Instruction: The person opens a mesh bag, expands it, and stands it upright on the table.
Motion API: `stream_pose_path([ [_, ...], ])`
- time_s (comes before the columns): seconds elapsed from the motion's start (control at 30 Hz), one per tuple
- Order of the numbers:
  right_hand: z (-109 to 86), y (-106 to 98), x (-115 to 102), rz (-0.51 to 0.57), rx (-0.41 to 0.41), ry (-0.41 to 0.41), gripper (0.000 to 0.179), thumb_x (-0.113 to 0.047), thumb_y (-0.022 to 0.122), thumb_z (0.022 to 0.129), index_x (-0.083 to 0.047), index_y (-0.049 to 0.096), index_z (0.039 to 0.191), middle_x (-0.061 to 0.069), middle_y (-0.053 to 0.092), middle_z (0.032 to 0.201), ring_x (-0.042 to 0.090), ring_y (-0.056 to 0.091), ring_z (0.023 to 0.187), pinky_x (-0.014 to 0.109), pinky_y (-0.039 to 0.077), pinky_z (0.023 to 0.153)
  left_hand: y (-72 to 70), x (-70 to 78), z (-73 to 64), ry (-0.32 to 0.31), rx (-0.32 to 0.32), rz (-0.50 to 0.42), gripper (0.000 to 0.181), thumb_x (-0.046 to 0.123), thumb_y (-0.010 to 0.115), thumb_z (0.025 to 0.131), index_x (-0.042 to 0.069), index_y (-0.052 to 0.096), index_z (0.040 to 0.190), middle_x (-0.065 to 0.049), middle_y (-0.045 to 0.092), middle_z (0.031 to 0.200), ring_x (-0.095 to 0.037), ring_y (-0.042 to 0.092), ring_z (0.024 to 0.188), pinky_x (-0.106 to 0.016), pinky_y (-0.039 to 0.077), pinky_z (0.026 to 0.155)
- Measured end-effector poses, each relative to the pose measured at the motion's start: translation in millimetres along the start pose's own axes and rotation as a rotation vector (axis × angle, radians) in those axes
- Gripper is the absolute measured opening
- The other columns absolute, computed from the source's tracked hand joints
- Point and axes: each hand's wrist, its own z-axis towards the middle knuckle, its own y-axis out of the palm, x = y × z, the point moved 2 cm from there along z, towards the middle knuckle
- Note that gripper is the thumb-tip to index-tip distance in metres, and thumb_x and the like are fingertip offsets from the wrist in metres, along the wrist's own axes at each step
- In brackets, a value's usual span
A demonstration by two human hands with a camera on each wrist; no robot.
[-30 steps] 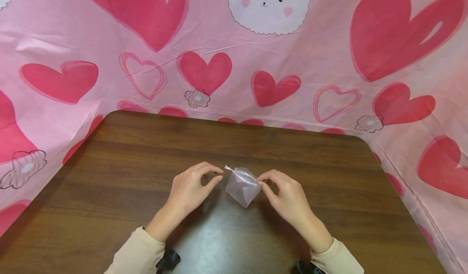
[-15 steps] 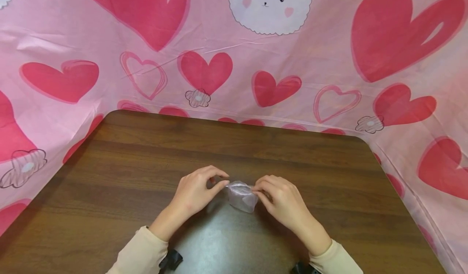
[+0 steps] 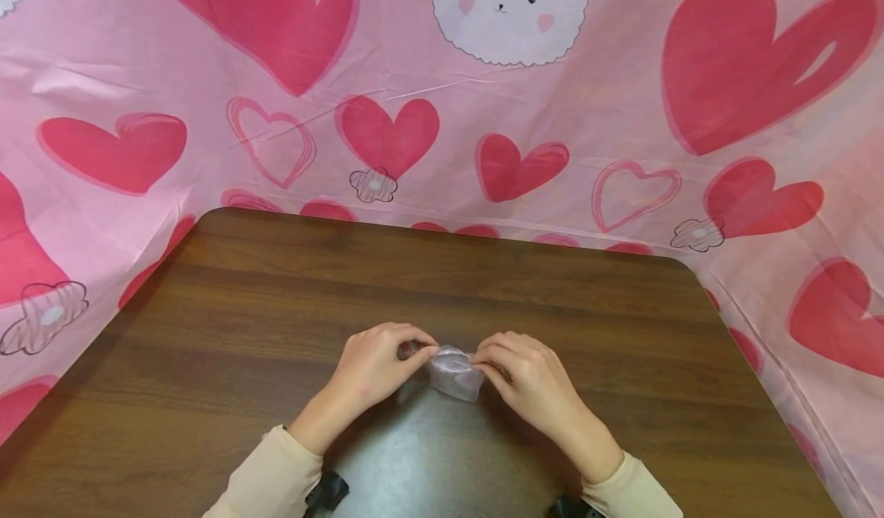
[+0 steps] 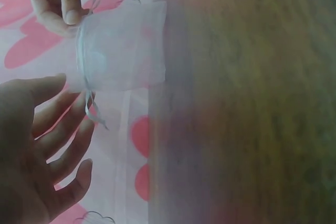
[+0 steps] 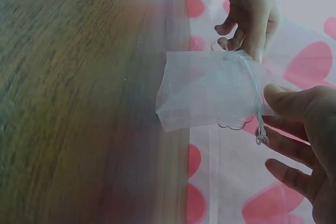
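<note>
A small sheer white organza drawstring bag (image 3: 456, 376) hangs above the table between my hands. In the left wrist view the bag (image 4: 123, 48) shows a shiny ribbon (image 4: 81, 56) threaded near its mouth, with loose ends at both sides. My left hand (image 3: 380, 361) pinches one corner of the mouth between thumb and forefinger, its other fingers loosely spread. The opposite corner is pinched by my right hand (image 3: 528, 372). In the right wrist view the bag (image 5: 205, 90) looks flat, and a knotted ribbon end (image 5: 261, 137) dangles beside the right fingers.
A dark brown wooden table (image 3: 290, 272) with rounded far corners lies under the hands. Behind and beside it hangs a pink cloth (image 3: 414, 65) printed with red hearts. Black straps (image 3: 328, 491) circle the wrists by the cream sleeves (image 3: 269, 476).
Both hands have come closer together and slightly nearer. My left hand, apart from the bag a second ago, now pinches its mouth. The bag has tilted and moved down a little.
</note>
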Motion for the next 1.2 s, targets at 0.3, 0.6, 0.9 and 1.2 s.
stream_pose_path([
  [0.3, 7.1, -2, -2, -0.007, 0.024, 0.000, 0.011, -0.013, 0.080, 0.083, -0.016, 0.073, 0.091, -0.009, 0.069, 0.090, 0.007, 0.063, 0.079, 0.030, 0.050, 0.069, 0.1, 0.6, 2.8, 0.032, -0.006, 0.018, 0.007, 0.039, 0.075, 0.087, 0.033, 0.077, 0.090, 0.020, 0.064, 0.080, 0.000, 0.056, 0.070, -0.028, 0.044, 0.061],
  [0.6, 21.7, -7, -8, -0.114, -0.043, 0.142, 0.013, -0.018, 0.085, 0.078, -0.019, 0.076, 0.088, -0.012, 0.070, 0.081, 0.007, 0.061, 0.068, 0.028, 0.049, 0.059, -3.8, 5.0, 9.5, 0.046, -0.048, 0.064, 0.009, 0.040, 0.076, 0.086, 0.031, 0.078, 0.087, 0.019, 0.062, 0.074, 0.000, 0.052, 0.064, -0.028, 0.042, 0.057],
  [0.9, 38.5, -5, -13, -0.219, -0.255, 0.319, 0.014, -0.025, 0.087, 0.075, -0.021, 0.078, 0.085, -0.010, 0.070, 0.078, 0.010, 0.063, 0.069, 0.032, 0.050, 0.060, -5.7, 10.8, 19.7, 0.059, -0.117, 0.064, 0.010, 0.040, 0.076, 0.086, 0.031, 0.079, 0.085, 0.020, 0.056, 0.060, -0.003, 0.042, 0.052, -0.028, 0.036, 0.051],
  [1.2, 42.9, 0, -14, -0.243, -0.342, 0.389, 0.006, -0.021, 0.083, 0.079, -0.021, 0.078, 0.077, -0.009, 0.070, 0.073, 0.014, 0.065, 0.066, 0.036, 0.050, 0.057, -5.5, 14.1, 22.6, 0.048, -0.239, 0.079, 0.004, 0.035, 0.075, 0.085, 0.034, 0.078, 0.082, 0.024, 0.058, 0.064, -0.001, 0.048, 0.057, -0.031, 0.041, 0.056],
])
